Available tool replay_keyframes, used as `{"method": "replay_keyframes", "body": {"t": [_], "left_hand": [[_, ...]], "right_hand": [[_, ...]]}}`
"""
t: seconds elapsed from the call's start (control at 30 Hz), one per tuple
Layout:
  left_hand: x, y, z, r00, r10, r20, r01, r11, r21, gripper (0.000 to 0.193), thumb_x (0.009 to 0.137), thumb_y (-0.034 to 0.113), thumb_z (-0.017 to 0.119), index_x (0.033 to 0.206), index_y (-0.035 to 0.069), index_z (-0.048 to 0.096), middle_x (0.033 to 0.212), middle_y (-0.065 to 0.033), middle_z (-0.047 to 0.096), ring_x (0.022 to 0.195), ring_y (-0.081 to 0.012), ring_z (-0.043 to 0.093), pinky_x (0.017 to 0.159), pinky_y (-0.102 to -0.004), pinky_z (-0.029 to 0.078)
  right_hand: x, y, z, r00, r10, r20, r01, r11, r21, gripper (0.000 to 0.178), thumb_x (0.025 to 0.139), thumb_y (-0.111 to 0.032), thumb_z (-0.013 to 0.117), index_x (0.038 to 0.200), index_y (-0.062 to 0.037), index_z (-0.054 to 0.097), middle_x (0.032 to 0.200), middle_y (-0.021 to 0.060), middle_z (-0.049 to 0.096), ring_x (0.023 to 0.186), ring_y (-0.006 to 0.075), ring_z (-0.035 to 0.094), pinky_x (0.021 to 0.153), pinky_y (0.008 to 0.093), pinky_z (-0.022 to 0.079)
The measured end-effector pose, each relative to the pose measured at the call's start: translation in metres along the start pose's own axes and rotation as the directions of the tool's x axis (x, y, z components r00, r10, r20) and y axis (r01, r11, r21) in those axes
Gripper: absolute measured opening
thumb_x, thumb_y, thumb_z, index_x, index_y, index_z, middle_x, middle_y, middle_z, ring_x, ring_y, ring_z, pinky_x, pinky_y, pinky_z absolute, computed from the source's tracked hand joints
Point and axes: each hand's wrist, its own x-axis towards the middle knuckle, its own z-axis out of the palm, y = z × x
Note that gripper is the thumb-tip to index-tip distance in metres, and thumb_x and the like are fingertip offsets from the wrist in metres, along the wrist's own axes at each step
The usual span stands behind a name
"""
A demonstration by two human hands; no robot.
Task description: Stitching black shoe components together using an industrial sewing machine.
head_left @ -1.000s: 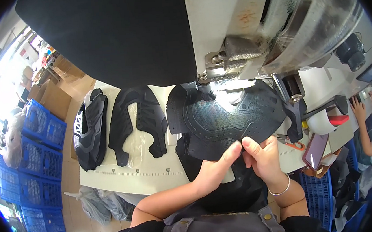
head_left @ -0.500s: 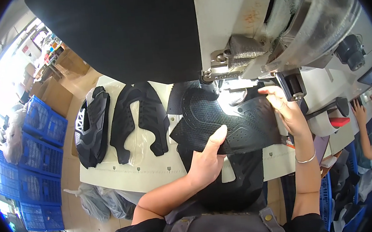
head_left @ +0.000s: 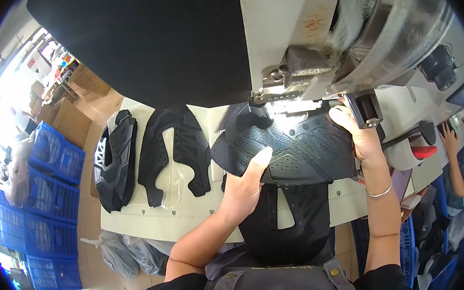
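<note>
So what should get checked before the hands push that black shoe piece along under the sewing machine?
1. Black shoe piece sits under the sewing machine head: ok.
2. Left hand rests on the piece's near edge: ok.
3. Right hand is at the piece's far right side, beside the machine: ok.
4. Fingers well away from the needle: cannot tell, the needle is hidden.
5. Piece lies flat, no folds: cannot tell; the left edge curls a little.
6. Spare black pieces lie apart on the white table: ok.

Blue crates [head_left: 47, 178] at left, black shoe uppers [head_left: 173, 150] on the pale table [head_left: 156, 220], cardboard boxes [head_left: 81, 89] behind
</note>
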Motion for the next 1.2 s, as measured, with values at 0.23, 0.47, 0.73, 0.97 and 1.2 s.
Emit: {"method": "replay_keyframes", "body": {"t": [0.23,0.47,0.73,0.97,1.2], "left_hand": [[-0.003,-0.004,-0.006,0.949,0.271,0.163,-0.313,0.882,0.351,0.017,0.088,0.010,0.050,0.099,-0.002,0.055,0.092,-0.0005,0.056,0.087,-0.0097,0.052,0.081,-0.0250,0.040],[-0.004,0.013,0.013,0.978,0.193,0.077,-0.207,0.946,0.251,0.014,0.088,0.012,0.049,0.093,-0.001,0.055,0.084,-0.0047,0.058,0.065,-0.0111,0.057,0.057,-0.0244,0.047],[0.004,0.015,0.004,0.998,-0.043,0.043,0.033,0.974,0.224,0.019,0.088,0.021,0.048,0.083,0.004,0.054,0.061,-0.0031,0.055,0.046,-0.0107,0.053,0.040,-0.0207,0.038],[0.005,0.017,0.005,0.998,0.051,0.023,-0.056,0.952,0.300,0.019,0.087,0.021,0.049,0.083,0.004,0.054,0.062,-0.0033,0.055,0.044,-0.0107,0.052,0.039,-0.0209,0.038],[0.018,0.019,-0.002,0.998,0.055,0.016,-0.057,0.959,0.279,0.015,0.085,0.016,0.051,0.091,0.003,0.055,0.073,-0.0025,0.057,0.050,-0.0089,0.053,0.041,-0.0214,0.041]], "right_hand": [[0.000,-0.008,0.007,1.000,0.021,-0.018,-0.022,0.999,-0.043,0.031,0.081,-0.006,0.055,0.110,0.0027,0.049,0.078,0.0016,0.056,0.069,0.0044,0.050,0.063,0.0174,0.041],[0.001,-0.005,0.007,0.995,-0.095,-0.029,0.091,0.989,-0.113,0.016,0.082,-0.005,0.054,0.096,0.0023,0.058,0.083,0.0020,0.059,0.072,0.0039,0.052,0.068,0.0181,0.041],[-0.006,0.000,0.005,0.992,-0.128,-0.015,0.122,0.974,-0.192,0.012,0.082,-0.004,0.054,0.091,0.0009,0.060,0.082,-0.0004,0.059,0.074,0.0027,0.050,0.070,0.0174,0.039],[-0.009,0.000,0.007,0.992,-0.125,-0.019,0.121,0.982,-0.145,0.011,0.082,-0.004,0.054,0.091,0.0009,0.059,0.080,-0.0014,0.058,0.073,0.0025,0.050,0.069,0.0171,0.039],[-0.019,0.001,0.008,0.989,-0.137,-0.046,0.126,0.974,-0.188,0.010,0.082,-0.004,0.055,0.090,0.0005,0.058,0.079,-0.0012,0.058,0.071,0.0013,0.050,0.066,0.0158,0.040]]}}
